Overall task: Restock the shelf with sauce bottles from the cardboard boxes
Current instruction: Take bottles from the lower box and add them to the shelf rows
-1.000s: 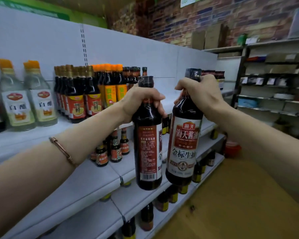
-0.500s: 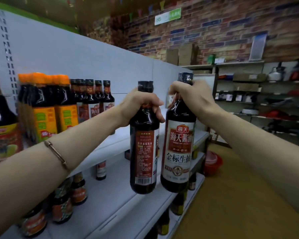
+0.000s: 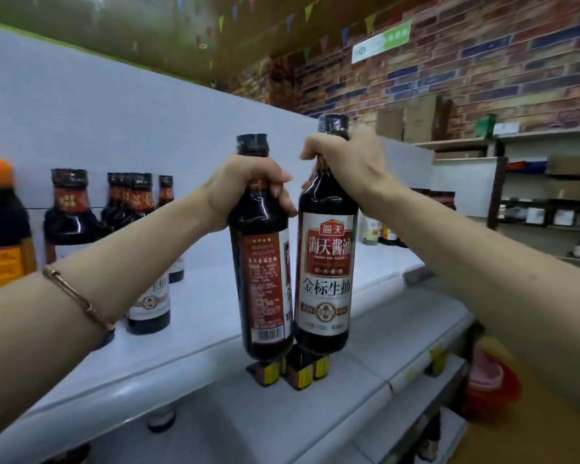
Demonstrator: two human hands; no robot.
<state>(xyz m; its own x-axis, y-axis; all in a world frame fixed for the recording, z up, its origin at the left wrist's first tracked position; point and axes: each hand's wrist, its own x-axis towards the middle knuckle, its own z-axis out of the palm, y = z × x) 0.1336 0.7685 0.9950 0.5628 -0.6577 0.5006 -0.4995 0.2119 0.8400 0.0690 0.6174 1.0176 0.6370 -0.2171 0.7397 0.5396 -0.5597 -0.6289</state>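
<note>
Two bottles up in the air over the white metal shelf (image 3: 215, 316)! The left hand (image 3: 245, 189) grips the neck of a dark glass sauce bottle with its red back label (image 3: 262, 279) facing us; the right hand (image 3: 345, 159) clasps the neck of its white-and-red-labelled twin (image 3: 325, 272). The bottles touch side by side, just above the shelf edge, with dark stocked bottles (image 3: 131, 209) behind.

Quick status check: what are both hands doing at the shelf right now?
Left hand grips one sauce bottle by the neck; right hand grips another bottle. Both held upright over the white shelf. Open space ahead; stocked bottles stand further left.
</note>
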